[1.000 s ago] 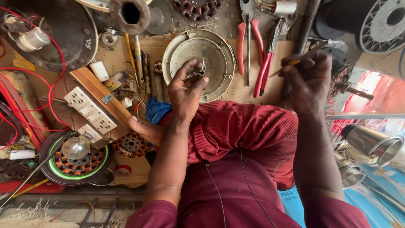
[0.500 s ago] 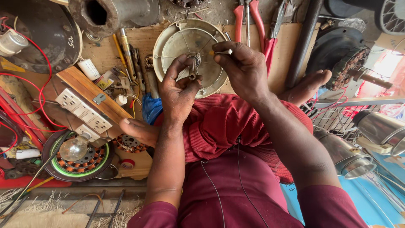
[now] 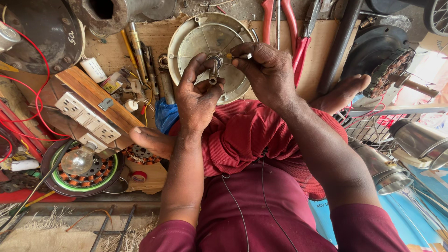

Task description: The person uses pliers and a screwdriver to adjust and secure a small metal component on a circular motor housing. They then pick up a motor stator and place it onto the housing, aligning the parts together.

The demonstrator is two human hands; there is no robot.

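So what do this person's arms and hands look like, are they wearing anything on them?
Both hands, left hand and right hand, are bare: no gloves, rings or watch visible. The fingers look smudged with dark grime. The forearms are bare too; dark maroon sleeves are pushed up near the elbows.

Two hands, one round cover

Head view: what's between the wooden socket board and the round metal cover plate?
Head view: a row of screwdrivers and small metal parts on the plywood, between the wooden socket board and the round metal cover plate.
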